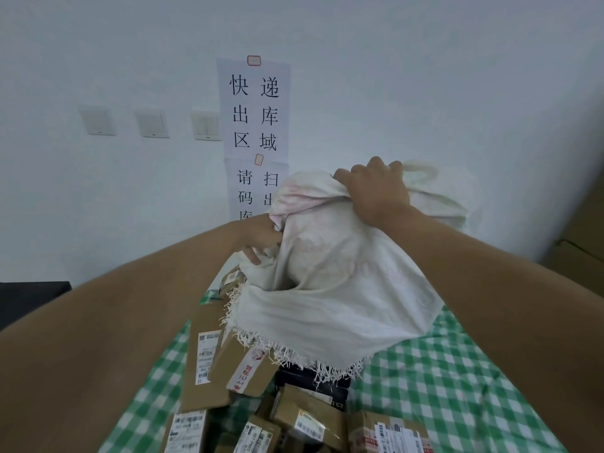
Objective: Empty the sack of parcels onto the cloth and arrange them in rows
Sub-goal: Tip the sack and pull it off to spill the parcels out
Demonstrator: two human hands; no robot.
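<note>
Two bare hands hold a white woven sack (327,273) upturned above a green-and-white checked cloth (457,387), frayed mouth downward. At the far left, a dark object (32,299) sits low against the white wall (425,76), and three wall switches (153,122) are mounted above it. The left hand (261,237) grips a bunched fold of fabric at the sack's left side, fingers curled into the cloth. Below it, cardboard parcels (228,364) lie in a loose, overlapping pile on the cloth, running from beneath the sack's mouth toward the near edge; no rows are formed. A long flat box (204,354) with a white label lies on the pile's left side, and a smaller box sealed with red-printed tape (245,371) leans over it. A black package (313,384) lies directly under the frayed hem. Printed paper signs (255,109) are taped to the wall behind the sack. The right hand (376,191) clenches the gathered top of the sack, fingers closed tightly around the fabric. More labelled boxes (389,433) rest at the near edge. At the far right, a brown carton (581,243) stands off the cloth beside the wall.
</note>
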